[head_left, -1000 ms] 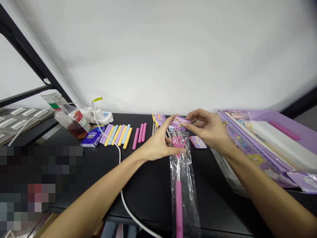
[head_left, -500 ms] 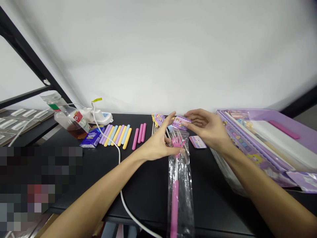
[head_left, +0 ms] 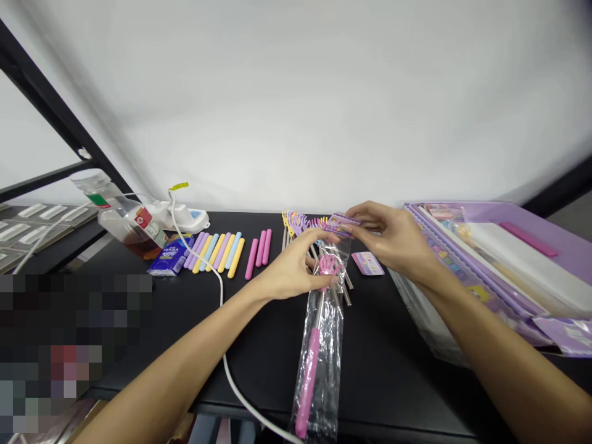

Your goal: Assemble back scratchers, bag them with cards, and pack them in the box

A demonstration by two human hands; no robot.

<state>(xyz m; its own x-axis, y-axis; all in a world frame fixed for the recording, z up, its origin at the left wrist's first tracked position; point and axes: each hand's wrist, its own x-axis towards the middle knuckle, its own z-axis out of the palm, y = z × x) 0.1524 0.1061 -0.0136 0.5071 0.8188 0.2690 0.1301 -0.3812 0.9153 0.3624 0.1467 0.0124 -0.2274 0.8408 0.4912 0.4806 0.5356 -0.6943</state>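
Note:
A pink back scratcher (head_left: 309,376) with a metal rod lies inside a clear plastic bag (head_left: 329,370). My left hand (head_left: 293,268) grips the bag around the scratcher's claw end, thumb below and fingers above. Pinched in my right hand (head_left: 391,240) is a purple printed card (head_left: 340,223), at the mouth of the bag. Whether the card's lower edge is inside the bag I cannot tell. Behind my left hand, metal rods with coloured claw heads (head_left: 298,221) lie in a row, partly hidden. More printed cards (head_left: 369,263) rest beneath my right hand.
Pastel handles (head_left: 217,251) and pink handles (head_left: 259,254) lie on the black table (head_left: 259,351) at left. A white cable (head_left: 226,364) crosses it. Beyond are a tissue pack (head_left: 171,254), a tilted bottle (head_left: 124,222) and a power strip (head_left: 192,217). A purple bag (head_left: 462,271) stands right.
The bagged scratcher's lower end has swung left. My left fingers have come down toward the card, and my right hand has tilted the card at the bag's mouth.

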